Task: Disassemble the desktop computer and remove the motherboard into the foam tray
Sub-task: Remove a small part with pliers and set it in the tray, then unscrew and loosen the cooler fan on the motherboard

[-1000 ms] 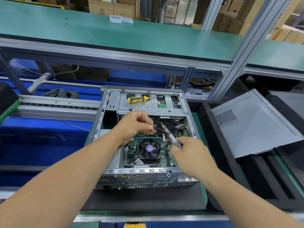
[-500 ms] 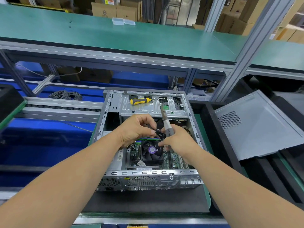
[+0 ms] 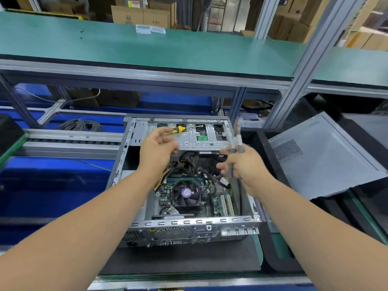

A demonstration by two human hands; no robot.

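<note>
The open desktop case [image 3: 189,222] lies in front of me, with the motherboard [image 3: 219,201] and its black CPU fan [image 3: 186,194] exposed inside. A bundle of black cables [image 3: 199,164] hangs over the board's far end. My left hand [image 3: 157,150] hovers above the case's left side with loosely curled fingers and nothing visible in it. My right hand [image 3: 245,166] grips grey-handled pliers [image 3: 237,141], jaws pointing up, over the case's right wall. A yellow-and-black screwdriver [image 3: 178,129] rests on the drive cage [image 3: 195,139].
The removed grey side panel [image 3: 325,156] leans on the black foam tray [image 3: 258,137] at the right. A coil of grey cable [image 3: 80,124] lies at the back left. A green shelf [image 3: 147,49] on aluminium posts [image 3: 294,80] overhangs the bench.
My left hand has let go of the cables and risen toward the screwdriver. My right hand has pulled the pliers up and to the right, away from the cable bundle.
</note>
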